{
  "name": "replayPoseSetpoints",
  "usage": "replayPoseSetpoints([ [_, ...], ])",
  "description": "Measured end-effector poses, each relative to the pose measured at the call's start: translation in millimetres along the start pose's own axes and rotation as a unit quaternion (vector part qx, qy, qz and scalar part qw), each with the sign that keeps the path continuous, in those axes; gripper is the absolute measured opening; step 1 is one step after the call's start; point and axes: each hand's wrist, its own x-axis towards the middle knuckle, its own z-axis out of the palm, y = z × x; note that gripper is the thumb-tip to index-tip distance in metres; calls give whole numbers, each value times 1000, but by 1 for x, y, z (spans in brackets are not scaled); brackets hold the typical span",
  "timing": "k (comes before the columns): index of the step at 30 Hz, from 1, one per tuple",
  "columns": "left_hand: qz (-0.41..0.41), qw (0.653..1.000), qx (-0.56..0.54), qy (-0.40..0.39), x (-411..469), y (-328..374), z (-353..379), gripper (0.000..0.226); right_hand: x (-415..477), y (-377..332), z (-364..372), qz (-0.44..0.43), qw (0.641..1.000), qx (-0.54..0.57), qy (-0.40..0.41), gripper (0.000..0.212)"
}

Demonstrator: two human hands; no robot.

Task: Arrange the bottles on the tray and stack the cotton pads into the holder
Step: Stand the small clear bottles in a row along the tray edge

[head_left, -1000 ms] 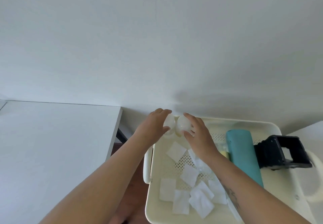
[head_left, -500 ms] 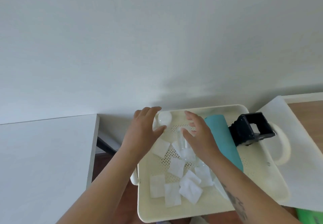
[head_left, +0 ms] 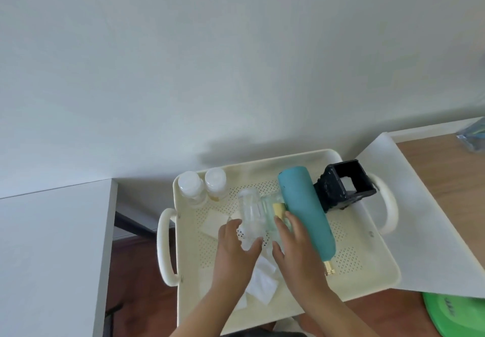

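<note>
1. Two small clear bottles with white caps (head_left: 201, 186) stand upright side by side in the far left corner of the cream tray (head_left: 372, 279). Half a second ago only one showed there, under the left hand.
2. The left hand (head_left: 235, 248) has drawn back to the middle of the tray. Its grip is half open, fingers and thumb curved around the near end of a clear bottle (head_left: 250, 212) lying on its side; whether it clasps firmly cannot be told.
3. White cotton pads (head_left: 262, 281) lie scattered on the tray floor beneath and behind both hands, with one more (head_left: 214, 223) just left of the left hand.
4. The right hand (head_left: 294, 252) has its grip loosely open, fingers spread over a second clear bottle with a gold part (head_left: 278, 209), touching it.
5. A teal bottle (head_left: 305, 210) lies on its side just right of that hand, as before.
6. The black holder (head_left: 343, 185) sits tilted at the far right of the tray, touching the teal bottle.
7. The tray rests between a white desk (head_left: 47, 244) and a wood-topped one (head_left: 446, 179).
</note>
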Motion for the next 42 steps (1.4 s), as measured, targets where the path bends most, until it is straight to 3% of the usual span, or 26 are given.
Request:
replayPoseSetpoints([
  [5,-42,999,-26,10,6,6,13,59,1,-3,5,8,999,-35,4,53],
  [11,-86,995,-51,29,8,9,25,67,0,-4,5,10,995,-93,-37,76],
  [15,-98,993,-61,30,9,10,25,70,5,-6,6,3,994,-97,-41,63],
  [23,-87,989,-92,77,7,17,12,43,18,2,-7,2,999,-33,-33,60],
  [33,74,988,62,121,37,57,-15,46,68,2,-39,-77,994,79,19,47],
  [37,134,974,169,74,63,79,-25,48,92,1,-46,-104,985,140,8,45],
  [42,169,940,295,4,75,95,-30,34,116,4,-49,-130,982,131,-31,42],
])
